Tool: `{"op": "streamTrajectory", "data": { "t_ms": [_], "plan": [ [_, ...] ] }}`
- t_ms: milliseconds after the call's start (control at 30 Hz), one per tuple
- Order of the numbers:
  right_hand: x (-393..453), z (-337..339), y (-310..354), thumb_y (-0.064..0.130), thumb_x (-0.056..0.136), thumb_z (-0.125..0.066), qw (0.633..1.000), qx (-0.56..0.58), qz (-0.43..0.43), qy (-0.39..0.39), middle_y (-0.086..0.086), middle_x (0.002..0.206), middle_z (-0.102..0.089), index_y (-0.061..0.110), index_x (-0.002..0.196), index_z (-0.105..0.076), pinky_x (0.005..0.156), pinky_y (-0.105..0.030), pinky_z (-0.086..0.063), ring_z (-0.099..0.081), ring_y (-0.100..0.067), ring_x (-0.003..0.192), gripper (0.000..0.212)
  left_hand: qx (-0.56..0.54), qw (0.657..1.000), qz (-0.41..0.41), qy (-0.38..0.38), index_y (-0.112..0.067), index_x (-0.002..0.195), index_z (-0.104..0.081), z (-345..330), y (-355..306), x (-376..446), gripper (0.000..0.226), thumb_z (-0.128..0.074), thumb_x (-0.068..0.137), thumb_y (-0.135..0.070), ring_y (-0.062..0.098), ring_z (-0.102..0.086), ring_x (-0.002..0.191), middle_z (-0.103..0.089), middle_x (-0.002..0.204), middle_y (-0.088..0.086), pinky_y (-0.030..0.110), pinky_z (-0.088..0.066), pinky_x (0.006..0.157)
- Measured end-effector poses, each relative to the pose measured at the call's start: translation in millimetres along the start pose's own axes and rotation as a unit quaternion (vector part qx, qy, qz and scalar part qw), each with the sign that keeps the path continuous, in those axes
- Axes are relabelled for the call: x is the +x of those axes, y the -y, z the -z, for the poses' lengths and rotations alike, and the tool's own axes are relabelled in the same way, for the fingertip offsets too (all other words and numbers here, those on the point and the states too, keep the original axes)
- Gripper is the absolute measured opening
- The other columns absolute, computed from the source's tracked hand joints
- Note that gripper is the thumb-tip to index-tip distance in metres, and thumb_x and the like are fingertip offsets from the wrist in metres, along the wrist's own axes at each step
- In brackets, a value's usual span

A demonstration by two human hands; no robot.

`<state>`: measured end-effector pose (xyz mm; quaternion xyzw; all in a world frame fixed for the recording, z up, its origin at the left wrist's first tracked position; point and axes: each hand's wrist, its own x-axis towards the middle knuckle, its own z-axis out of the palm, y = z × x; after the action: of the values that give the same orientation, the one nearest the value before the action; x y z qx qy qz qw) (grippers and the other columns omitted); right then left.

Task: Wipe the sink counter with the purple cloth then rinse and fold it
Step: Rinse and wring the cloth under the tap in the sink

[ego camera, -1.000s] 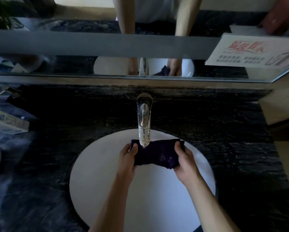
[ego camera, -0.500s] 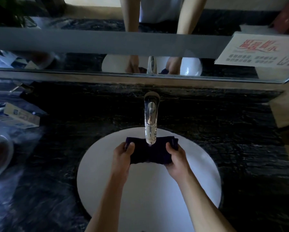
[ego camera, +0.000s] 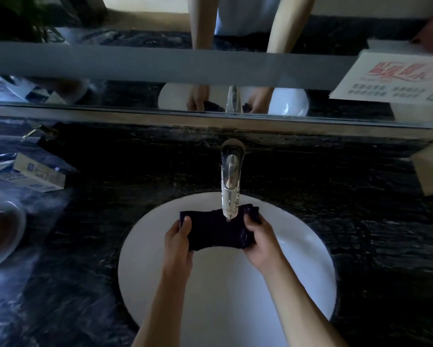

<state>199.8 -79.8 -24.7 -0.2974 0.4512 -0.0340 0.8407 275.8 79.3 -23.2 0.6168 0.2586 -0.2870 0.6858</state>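
- Compared with a second ago, the hands sit a touch closer together and the cloth [ego camera: 216,230] looks more bunched between them, not stretched as flat. Pretty small change otherwise; it's in the same spot under the tap [ego camera: 231,179].
- Left hand [ego camera: 179,240] is closed on the cloth's left end, thumb on top, fingers curled underneath.
- Right hand [ego camera: 259,237] is closed on the right end the same way, with a wad of fabric gathered in the grip.
- So the cloth hangs between both hands over the white sink [ego camera: 310,259], right below the spout, not touching the basin as far as I can see.
- Can't honestly tell if water is running; the lighting is dim and no stream shows clearly.
- My read: the wiping is done and this is the rinse step. The dark counter [ego camera: 335,196] has a box [ego camera: 38,175] off to the left, well away from the action.
- Next up probably needs a squeeze or wring over the basin so it doesn't drip, then squaring the edges for a fold.
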Motion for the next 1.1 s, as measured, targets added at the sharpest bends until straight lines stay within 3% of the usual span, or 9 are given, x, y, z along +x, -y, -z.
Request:
{"op": "streamTrajectory", "data": {
  "t_ms": [133,267,367,567,700,867,933,1033,1100],
  "plan": [
    [-13,32,19,0.004,0.101,-0.052,0.998,0.01,0.045,-0.032,-0.025,0.122,-0.071,0.001,0.128,-0.061,0.082,-0.049,-0.06,-0.071,-0.041,0.109,0.029,-0.002,0.998,0.038,0.04,-0.001,0.109,-0.068,-34,14,-3,0.025,-0.054,0.103,-0.02,0.044,-0.07,0.102,-0.073,0.108,0.027,0.06,-0.056,0.091],
    [-22,55,30,0.003,0.099,-0.055,0.994,0.009,0.078,-0.07,-0.028,0.124,-0.069,-0.002,0.128,-0.062,0.099,-0.057,-0.053,-0.069,-0.041,0.108,0.029,0.021,0.995,0.049,0.084,-0.004,0.104,-0.069,-58,22,-8,0.018,-0.054,0.102,-0.012,0.038,-0.07,0.087,-0.072,0.099,0.022,0.047,-0.058,0.069],
    [-25,57,30,0.004,0.099,-0.055,0.995,0.015,0.073,-0.07,-0.027,0.123,-0.07,-0.003,0.128,-0.062,0.096,-0.053,-0.055,-0.069,-0.042,0.111,0.031,0.027,0.994,0.039,0.102,-0.004,0.108,-0.071,-57,21,-8,0.019,-0.054,0.101,-0.011,0.04,-0.071,0.089,-0.074,0.102,0.022,0.052,-0.057,0.079],
    [-11,18,3,0.008,0.099,-0.056,0.999,0.015,0.014,-0.042,-0.025,0.121,-0.072,0.0,0.129,-0.062,0.081,-0.048,-0.059,-0.071,-0.04,0.109,0.032,0.038,0.998,-0.02,0.04,-0.004,0.103,-0.072,-19,0,-4,0.019,-0.056,0.101,-0.015,0.031,-0.073,0.085,-0.076,0.094,0.018,0.04,-0.058,0.073],
    [0,-16,-20,0.006,0.097,-0.06,0.999,0.006,-0.031,-0.04,-0.019,0.107,-0.075,0.006,0.117,-0.069,0.074,-0.046,-0.06,-0.075,-0.034,0.091,0.021,0.046,0.997,-0.06,-0.021,-0.006,0.094,-0.072,11,-13,1,0.016,-0.058,0.099,-0.013,0.033,-0.071,0.083,-0.074,0.09,0.018,0.037,-0.056,0.071],
    [4,-37,-32,0.003,0.099,-0.056,0.998,0.005,-0.063,-0.028,-0.025,0.122,-0.071,0.004,0.124,-0.065,0.099,-0.066,-0.05,-0.067,-0.047,0.115,0.027,0.032,0.995,-0.076,-0.048,-0.005,0.098,-0.071,35,-23,0,0.016,-0.058,0.1,-0.014,0.029,-0.071,0.081,-0.073,0.092,0.016,0.031,-0.056,0.062],
    [3,-37,-31,0.001,0.098,-0.057,0.998,0.002,-0.051,-0.04,-0.025,0.122,-0.071,0.005,0.125,-0.065,0.1,-0.066,-0.05,-0.067,-0.046,0.115,0.029,0.024,0.996,-0.066,-0.05,-0.004,0.1,-0.071,33,-21,1,0.017,-0.058,0.1,-0.015,0.028,-0.072,0.081,-0.074,0.094,0.017,0.03,-0.056,0.061],
    [-3,-27,-23,0.003,0.096,-0.06,0.998,-0.014,0.021,-0.066,-0.022,0.115,-0.074,0.01,0.116,-0.071,0.096,-0.06,-0.055,-0.071,-0.042,0.108,0.024,-0.001,0.999,-0.035,-0.027,-0.003,0.11,-0.069,16,-9,4,0.02,-0.055,0.102,-0.014,0.032,-0.072,0.088,-0.074,0.101,0.02,0.039,-0.058,0.073],
    [-11,-18,-18,0.004,0.098,-0.059,0.994,-0.003,0.079,-0.078,-0.018,0.108,-0.077,0.012,0.109,-0.073,0.091,-0.055,-0.057,-0.073,-0.038,0.101,0.019,-0.03,0.999,-0.015,-0.002,-0.013,0.117,-0.066,-3,-3,2,0.022,-0.049,0.104,-0.011,0.035,-0.071,0.096,-0.073,0.108,0.017,0.045,-0.059,0.078]
  ]
}}
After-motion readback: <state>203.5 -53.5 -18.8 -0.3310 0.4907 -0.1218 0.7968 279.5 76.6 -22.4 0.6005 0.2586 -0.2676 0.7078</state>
